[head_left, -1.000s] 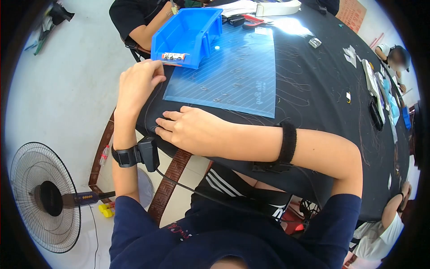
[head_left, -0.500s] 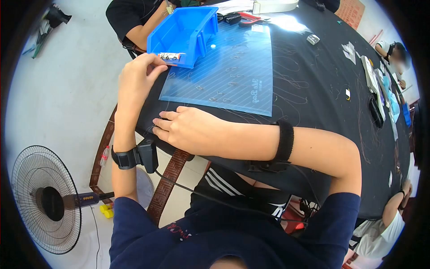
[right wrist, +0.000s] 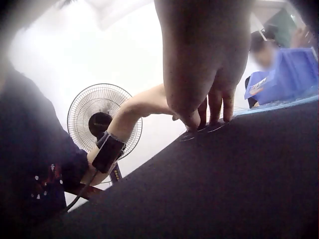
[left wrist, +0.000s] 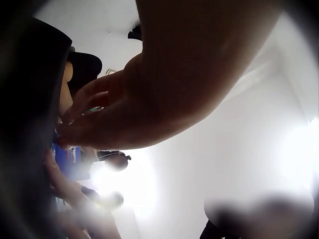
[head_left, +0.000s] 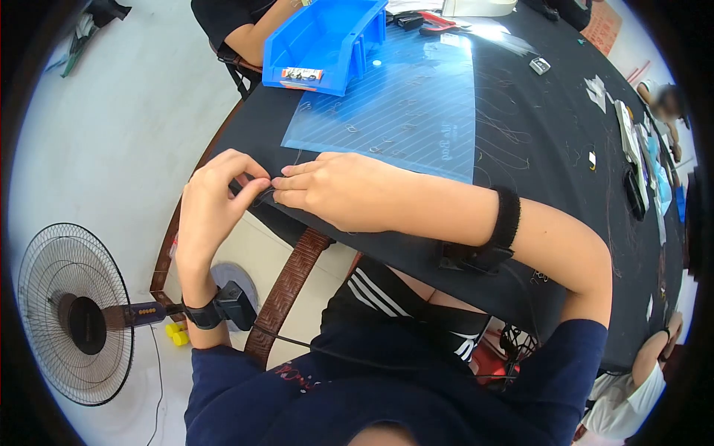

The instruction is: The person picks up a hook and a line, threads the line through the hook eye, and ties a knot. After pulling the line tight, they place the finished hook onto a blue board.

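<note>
The left hand [head_left: 217,199] is at the table's left edge, thumb and forefinger tips together, pinching a fine thread [head_left: 260,198] that barely shows. Right beside them, the right hand [head_left: 338,189] lies palm down with fairly straight fingers, its fingertips resting on the black cloth. In the right wrist view, the right hand [right wrist: 207,64] touches the cloth with its fingertips, near thin pale loops of thread [right wrist: 187,138]. The left wrist view shows the left hand [left wrist: 124,112] dark against the light, its fingertips hard to make out.
Beyond the hands lies a blue translucent sheet [head_left: 387,111] with small wire-like loops. A blue bin [head_left: 320,48] stands at its far left corner. Red-handled pliers [head_left: 439,24] are farther back. A fan [head_left: 82,316] stands left; other people sit around the black table [head_left: 550,193].
The left hand has moved from beside the blue bin back toward the body, to the right hand's fingertips. The right hand has stayed nearly in place on the cloth.
</note>
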Available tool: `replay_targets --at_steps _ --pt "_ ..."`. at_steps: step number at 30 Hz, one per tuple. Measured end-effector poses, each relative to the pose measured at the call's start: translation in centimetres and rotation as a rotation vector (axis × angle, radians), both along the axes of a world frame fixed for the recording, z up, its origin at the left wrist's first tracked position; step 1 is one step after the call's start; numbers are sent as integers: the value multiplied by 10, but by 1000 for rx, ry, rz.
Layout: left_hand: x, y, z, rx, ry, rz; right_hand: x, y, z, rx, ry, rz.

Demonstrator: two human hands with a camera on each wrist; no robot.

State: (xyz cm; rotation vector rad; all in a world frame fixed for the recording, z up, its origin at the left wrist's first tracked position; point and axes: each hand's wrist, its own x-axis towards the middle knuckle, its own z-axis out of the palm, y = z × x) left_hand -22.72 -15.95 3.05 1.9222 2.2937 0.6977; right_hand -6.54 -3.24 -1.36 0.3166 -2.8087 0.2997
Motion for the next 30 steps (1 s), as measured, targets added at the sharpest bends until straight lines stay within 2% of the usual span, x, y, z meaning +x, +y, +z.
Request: replay_targets --at_steps 4,7,13,18,21,25,30 --pt "1 -1 -5 -35 12 -10 2 4 -2 -43 12 21" --pt "-1 -1 -8 -5 29 -7 2 5 -6 1 139 25" --pt "-7 -5 -14 28 96 50 6 14 4 34 32 32" --pt "-13 -7 -18 79 170 118 14 21 3 102 83 41" --pt "4 -2 -12 236 104 135 18 23 6 160 84 36" --pt "15 0 -5 281 112 -151 21 26 0 146 106 16" --pt "18 8 -11 184 183 -158 24 27 -2 102 129 29"
